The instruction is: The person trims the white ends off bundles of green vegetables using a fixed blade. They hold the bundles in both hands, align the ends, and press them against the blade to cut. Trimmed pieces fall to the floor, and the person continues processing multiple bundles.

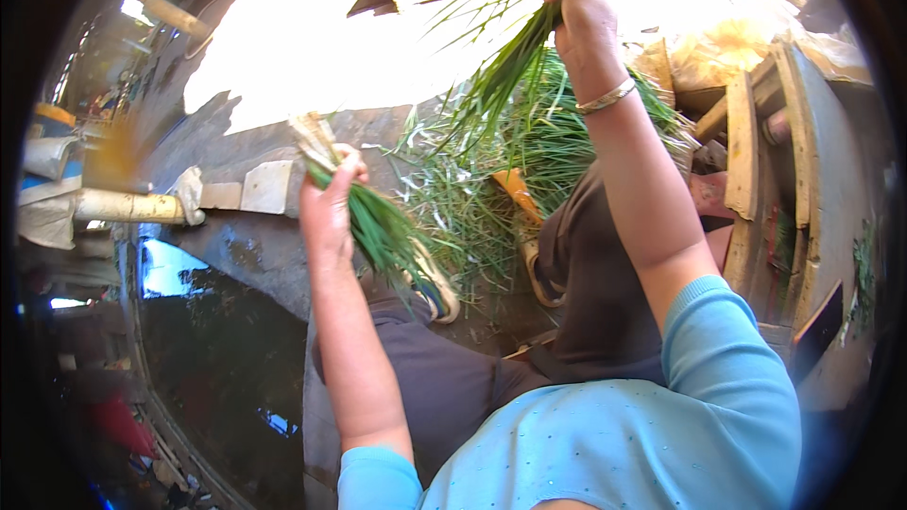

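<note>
My left hand [329, 191] grips a small bunch of chive-like greens [382, 230], the pale stem ends up and the green leaves hanging down to the right. Raised higher and farther out, my right hand [582, 7] is closed around a second bunch of greens [510, 74]. Its pale ends stick out above the fist, and long thin leaves droop to the lower left. A bracelet circles the right wrist. Beyond my right knee lies a large heap of the same greens [560, 131], partly hidden by my right forearm. Both bunches are held clear of the heap.
Loose leaf trimmings [460, 227] litter the ground around my shoes [434, 290]. An orange strip-like object [519, 191] rests by the heap. To the left is a dark pool of water [220, 368], with a pale pipe [127, 207] above it. A wooden frame [741, 149] stands at right.
</note>
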Available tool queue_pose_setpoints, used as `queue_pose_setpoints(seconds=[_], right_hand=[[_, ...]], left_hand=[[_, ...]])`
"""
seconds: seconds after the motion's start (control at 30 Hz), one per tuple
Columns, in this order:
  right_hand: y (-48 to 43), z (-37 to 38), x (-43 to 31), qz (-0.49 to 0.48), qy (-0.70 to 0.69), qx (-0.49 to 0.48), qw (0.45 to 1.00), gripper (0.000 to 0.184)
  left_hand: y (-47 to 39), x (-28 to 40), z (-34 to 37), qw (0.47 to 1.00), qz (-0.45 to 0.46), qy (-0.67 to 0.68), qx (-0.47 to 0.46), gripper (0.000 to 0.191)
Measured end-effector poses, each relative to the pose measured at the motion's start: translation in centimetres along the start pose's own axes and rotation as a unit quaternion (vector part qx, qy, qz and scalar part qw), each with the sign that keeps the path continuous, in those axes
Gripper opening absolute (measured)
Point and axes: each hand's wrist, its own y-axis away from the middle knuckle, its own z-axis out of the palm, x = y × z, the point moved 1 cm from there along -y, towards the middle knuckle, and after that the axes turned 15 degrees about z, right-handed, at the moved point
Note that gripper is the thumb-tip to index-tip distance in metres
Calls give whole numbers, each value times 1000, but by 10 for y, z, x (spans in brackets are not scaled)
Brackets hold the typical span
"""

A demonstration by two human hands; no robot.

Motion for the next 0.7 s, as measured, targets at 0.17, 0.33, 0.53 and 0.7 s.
queue_pose_setpoints(seconds=[0.17, 0.33, 0.53, 0.7], right_hand=[[-28, -28, -3, -4, -52, -85, 995, 22], [-65, -49, -5, 47, -174, -120, 976, 12], [-90, -72, -9, 61, -241, -202, 947, 11], [-86, -67, -13, 66, -262, -181, 946, 10]], left_hand=[[-4, -1, -15, 993, 17, 52, 107, 16], [-3, -1, -20, 985, 34, 28, 167, 13], [-3, -2, -20, 985, 27, 20, 168, 12], [-3, -3, -21, 985, 26, 32, 167, 18]])
